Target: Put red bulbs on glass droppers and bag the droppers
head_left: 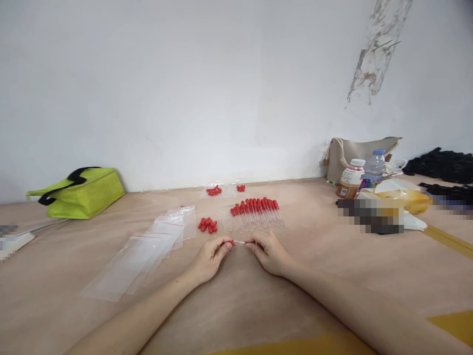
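Note:
Between finger and thumb, my left hand (213, 255) pinches a red rubber bulb (231, 242). My right hand (269, 252) pinches the clear dropper tube (239, 242), whose left end meets the bulb; how deep it sits inside cannot be seen. Just beyond my hands lies a row of droppers (256, 209) with red bulbs on their far ends, plus some bare clear tubes (226, 221) at its left. Several loose red bulbs (208, 225) form a small pile left of the row.
Clear zip bags (148, 251) overlap on the left, near a lime-green bag (86, 192). More red bulbs (214, 190) in clear plastic lie by the wall. At right stand a brown-drink bottle (351, 180), a clear bottle (376, 165), a beige bag (354, 148) and a yellow-white packet (402, 195).

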### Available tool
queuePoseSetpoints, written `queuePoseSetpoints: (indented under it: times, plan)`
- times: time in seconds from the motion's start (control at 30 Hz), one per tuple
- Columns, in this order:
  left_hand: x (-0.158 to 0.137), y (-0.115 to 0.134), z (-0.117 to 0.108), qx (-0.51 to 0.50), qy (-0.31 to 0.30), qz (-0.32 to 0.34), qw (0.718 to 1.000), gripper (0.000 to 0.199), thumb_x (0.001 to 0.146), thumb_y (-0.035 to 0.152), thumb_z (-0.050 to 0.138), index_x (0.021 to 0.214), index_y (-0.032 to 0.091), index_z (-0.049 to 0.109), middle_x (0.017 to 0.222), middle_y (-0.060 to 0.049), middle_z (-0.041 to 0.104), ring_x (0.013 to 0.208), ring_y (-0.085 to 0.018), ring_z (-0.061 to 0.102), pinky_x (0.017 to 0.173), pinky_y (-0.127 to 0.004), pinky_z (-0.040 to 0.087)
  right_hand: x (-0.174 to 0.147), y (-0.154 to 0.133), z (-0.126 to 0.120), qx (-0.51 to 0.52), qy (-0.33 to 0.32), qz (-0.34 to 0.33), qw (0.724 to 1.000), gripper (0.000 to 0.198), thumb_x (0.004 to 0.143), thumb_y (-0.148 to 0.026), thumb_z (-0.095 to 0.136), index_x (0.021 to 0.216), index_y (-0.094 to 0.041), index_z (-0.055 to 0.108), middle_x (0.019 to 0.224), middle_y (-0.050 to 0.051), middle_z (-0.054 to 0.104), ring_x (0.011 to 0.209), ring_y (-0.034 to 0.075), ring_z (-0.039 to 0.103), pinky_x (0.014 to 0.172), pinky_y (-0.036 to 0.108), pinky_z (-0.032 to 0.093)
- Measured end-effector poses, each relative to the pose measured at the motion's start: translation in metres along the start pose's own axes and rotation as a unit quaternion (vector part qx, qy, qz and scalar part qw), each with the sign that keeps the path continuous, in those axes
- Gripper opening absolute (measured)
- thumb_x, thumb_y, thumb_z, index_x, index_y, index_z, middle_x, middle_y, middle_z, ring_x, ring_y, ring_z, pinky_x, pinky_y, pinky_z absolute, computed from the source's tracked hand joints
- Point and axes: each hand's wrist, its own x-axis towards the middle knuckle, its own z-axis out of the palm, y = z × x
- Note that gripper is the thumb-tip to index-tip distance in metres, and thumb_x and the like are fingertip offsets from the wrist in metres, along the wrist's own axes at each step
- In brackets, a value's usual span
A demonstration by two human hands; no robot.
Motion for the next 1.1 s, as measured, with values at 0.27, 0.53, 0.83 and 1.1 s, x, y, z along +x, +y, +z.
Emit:
queuePoseSetpoints:
  times: [0.27, 0.53, 0.83, 1.1]
  plan:
    - [-0.003, 0.005, 0.0, 0.068, -0.01, 0.037, 0.997, 0.02, 0.086, 0.029, 0.043, 0.077, 0.02, 0.059, 0.073, 0.001, 0.062, 0.072, -0.015, 0.055, 0.077, -0.028, 0.034, 0.006, 0.004, -0.009, -0.036, -0.038, -0.047, 0.998, 0.023, 0.086, -0.024, 0.041, 0.089, -0.025, 0.063, 0.086, 0.0, 0.065, 0.08, 0.012, 0.055, 0.078, 0.028, 0.025]
    - [-0.003, 0.006, -0.001, 0.133, 0.008, 0.076, 0.988, 0.02, 0.086, 0.028, 0.045, 0.078, 0.019, 0.06, 0.07, 0.0, 0.063, 0.066, -0.015, 0.054, 0.079, -0.032, 0.032, 0.002, -0.001, -0.008, -0.131, -0.02, -0.063, 0.989, 0.027, 0.087, -0.024, 0.037, 0.086, -0.023, 0.064, 0.079, 0.003, 0.065, 0.071, 0.012, 0.051, 0.071, 0.03, 0.019]
    - [-0.005, 0.003, -0.002, 0.16, -0.014, 0.129, 0.979, 0.018, 0.086, 0.028, 0.044, 0.08, 0.018, 0.058, 0.07, -0.001, 0.059, 0.065, -0.014, 0.051, 0.079, -0.033, 0.034, -0.001, -0.004, 0.001, -0.138, -0.004, -0.081, 0.987, 0.022, 0.084, -0.021, 0.041, 0.075, -0.02, 0.061, 0.07, 0.0, 0.065, 0.06, 0.01, 0.047, 0.068, 0.029, 0.017]
    - [-0.004, 0.003, 0.0, 0.185, -0.024, 0.174, 0.967, 0.013, 0.085, 0.023, 0.046, 0.079, 0.017, 0.056, 0.069, -0.001, 0.059, 0.067, -0.014, 0.052, 0.081, -0.034, 0.034, -0.003, -0.003, 0.008, -0.109, -0.017, -0.061, 0.992, 0.019, 0.083, -0.02, 0.045, 0.071, -0.02, 0.059, 0.066, -0.002, 0.065, 0.057, 0.008, 0.047, 0.068, 0.028, 0.017]
